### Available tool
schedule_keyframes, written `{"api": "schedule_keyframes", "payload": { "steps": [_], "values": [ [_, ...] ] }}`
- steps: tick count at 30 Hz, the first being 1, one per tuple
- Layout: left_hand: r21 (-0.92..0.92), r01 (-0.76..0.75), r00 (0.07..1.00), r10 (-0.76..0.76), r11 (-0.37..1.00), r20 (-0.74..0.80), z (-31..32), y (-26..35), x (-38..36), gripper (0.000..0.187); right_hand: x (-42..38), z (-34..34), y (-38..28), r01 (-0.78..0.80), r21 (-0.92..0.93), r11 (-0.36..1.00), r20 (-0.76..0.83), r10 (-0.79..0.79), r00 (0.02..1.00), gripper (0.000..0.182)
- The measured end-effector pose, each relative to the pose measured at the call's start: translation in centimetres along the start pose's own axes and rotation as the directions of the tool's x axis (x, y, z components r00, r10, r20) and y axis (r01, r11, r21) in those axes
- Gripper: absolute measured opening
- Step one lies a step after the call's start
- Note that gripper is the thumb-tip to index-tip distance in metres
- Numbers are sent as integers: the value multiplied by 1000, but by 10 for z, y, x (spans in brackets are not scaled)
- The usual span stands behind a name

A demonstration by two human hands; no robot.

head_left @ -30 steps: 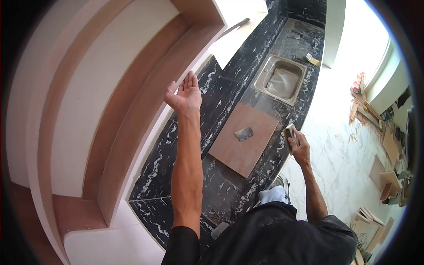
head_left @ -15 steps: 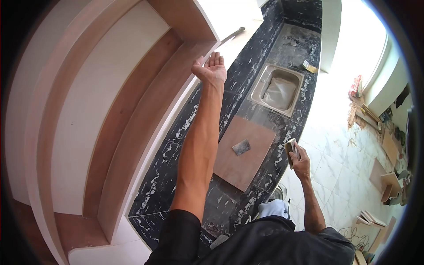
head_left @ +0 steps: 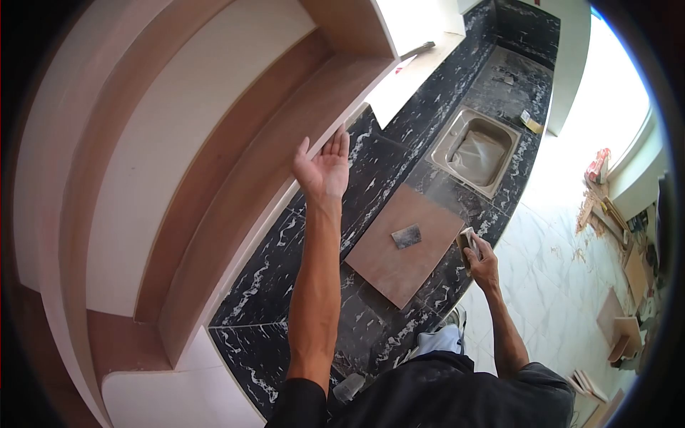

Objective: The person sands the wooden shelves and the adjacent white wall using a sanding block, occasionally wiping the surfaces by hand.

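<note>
My left hand [head_left: 324, 165] is raised with its palm toward me, fingers stretched out and thumb apart. Its fingertips are at the lower edge of the wooden cabinet [head_left: 285, 121], overlapping that edge in this view. Over the counter's front edge, my right hand [head_left: 484, 262] grips a small sanding block [head_left: 465, 250] between thumb and fingers. Between the two arms, a brown board [head_left: 371, 246] lies flat on the black marbled countertop [head_left: 250, 292]. On the board rests a grey, worn piece of sandpaper [head_left: 406, 236].
A steel sink [head_left: 435, 153] with a crumpled sheet inside is set into the dusty counter. A small yellow and white packet [head_left: 531, 123] lies beyond it. Wood scraps [head_left: 622, 335] and shavings lie on the white tiled floor at the right.
My left hand has come down and nearer along the cabinet's lower edge. My right hand keeps its hold on the sanding block. The whole view has shifted slightly.
</note>
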State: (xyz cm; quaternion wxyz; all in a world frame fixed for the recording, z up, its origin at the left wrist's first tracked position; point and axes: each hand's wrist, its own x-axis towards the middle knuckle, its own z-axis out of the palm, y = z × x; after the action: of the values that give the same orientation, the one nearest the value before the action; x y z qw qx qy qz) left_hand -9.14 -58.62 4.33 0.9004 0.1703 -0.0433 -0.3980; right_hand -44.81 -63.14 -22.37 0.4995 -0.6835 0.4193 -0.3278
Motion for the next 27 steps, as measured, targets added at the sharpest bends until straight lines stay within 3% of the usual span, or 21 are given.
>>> {"api": "schedule_keyframes", "payload": {
  "steps": [6, 13, 17, 21, 27],
  "values": [
    [199, -231, 958, 258, 952, -123, -50, 106, -110, 48, 17, 68, -34, 146, 29, 989, 180, -149, 972, 49],
    [371, -475, 741, 590, 798, -321, -95, 210, -235, 43, -22, 156, -87, 281, 114, 953, 417, -302, 857, 48],
    [469, -546, 601, 715, 694, -358, -128, 264, -292, 45, -58, 188, -106, 390, 94, 916, 517, -379, 767, 47],
    [574, -554, 430, 798, 603, -423, -140, 312, -338, 45, -90, 201, -121, 403, 109, 909, 585, -386, 713, 46],
    [654, -544, 345, 850, 526, -398, -170, 373, -389, 52, -109, 204, -120, 407, 77, 910, 617, -364, 698, 46]
  ]
}}
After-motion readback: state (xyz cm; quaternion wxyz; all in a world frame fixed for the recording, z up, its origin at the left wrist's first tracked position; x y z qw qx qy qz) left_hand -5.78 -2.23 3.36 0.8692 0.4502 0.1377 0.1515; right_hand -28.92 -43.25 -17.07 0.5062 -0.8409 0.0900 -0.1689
